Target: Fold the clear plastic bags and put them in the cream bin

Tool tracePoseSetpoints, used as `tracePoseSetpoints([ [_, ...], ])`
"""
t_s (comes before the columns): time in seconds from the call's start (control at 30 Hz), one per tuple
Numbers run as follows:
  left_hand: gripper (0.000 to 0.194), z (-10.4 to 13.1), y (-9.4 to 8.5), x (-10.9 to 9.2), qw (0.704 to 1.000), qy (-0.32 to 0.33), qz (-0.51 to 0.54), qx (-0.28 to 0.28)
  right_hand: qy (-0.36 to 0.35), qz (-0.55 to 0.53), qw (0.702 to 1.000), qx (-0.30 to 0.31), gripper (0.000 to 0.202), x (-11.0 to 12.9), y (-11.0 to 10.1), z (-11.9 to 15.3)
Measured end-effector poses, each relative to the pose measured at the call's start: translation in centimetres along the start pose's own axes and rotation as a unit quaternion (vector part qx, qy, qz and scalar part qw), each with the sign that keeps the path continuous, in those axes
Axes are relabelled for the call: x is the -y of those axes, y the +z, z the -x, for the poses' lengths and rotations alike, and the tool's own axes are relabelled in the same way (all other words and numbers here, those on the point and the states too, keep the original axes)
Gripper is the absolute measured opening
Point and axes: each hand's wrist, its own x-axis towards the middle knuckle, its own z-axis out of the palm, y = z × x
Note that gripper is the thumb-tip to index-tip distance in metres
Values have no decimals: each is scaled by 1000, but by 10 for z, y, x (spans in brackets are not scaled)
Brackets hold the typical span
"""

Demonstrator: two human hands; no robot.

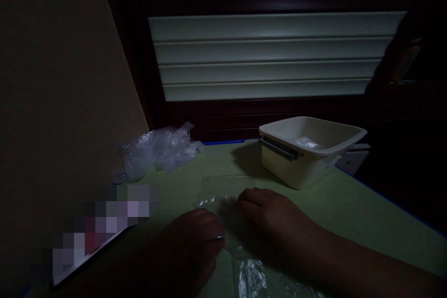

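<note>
A clear plastic bag (252, 275) lies flat on the green tabletop (223, 160), its far part reaching past my hands and its near part shining at the bottom of the view. My left hand (197, 237), with a thin ring on one finger, is closed on the bag's left side. On the other side, my right hand (267, 209) has its fingers curled down and pinched on the same bag. Dim light and the backs of both hands hide the fingertips. No other thing shows in the bag.
A cream plastic bin (293, 167) with a grey handle stands at the back right, with clear plastic (307, 142) inside. Crumpled clear bags (162, 149) are heaped at the back left by the wall. A blurred-out flat item (101, 233) lies at left. A slatted panel (268, 56) rises behind.
</note>
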Motion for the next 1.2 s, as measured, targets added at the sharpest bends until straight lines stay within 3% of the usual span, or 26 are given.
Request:
tracePoseSetpoints([
  [0.3, 29, 2, 3, 11, 996, -61, -27, -61, 36, 39, 998, 25, 22, -2, -2, -1],
  [0.4, 35, 2, 2, 10, 994, -75, -48, -63, 36, 42, 998, 5, 24, -2, 2, 0],
  [0.53, 38, 1, -3, 6, 996, -20, -41, -71, -17, -14, 999, -28, 41, 0, 7, 4],
  [0.63, 33, 1, -5, 4, 996, 8, -36, -84, -49, -63, 996, 45, 57, 3, 8, 9],
  [0.77, 34, 2, -5, 4, 995, 8, -50, -81, -14, -82, 981, 175, 70, 5, 1, 13],
  [0.87, 35, 4, -7, 5, 996, 11, -53, -73, 4, -70, 973, 219, 73, 4, -7, 14],
  [1.1, 33, 5, -7, 5, 996, 15, -45, -71, 40, -23, 982, 183, 70, -5, -14, 16],
  [1.2, 35, 3, -6, 7, 996, 17, -55, -65, 37, 27, 988, 151, 51, -6, -17, 10],
])
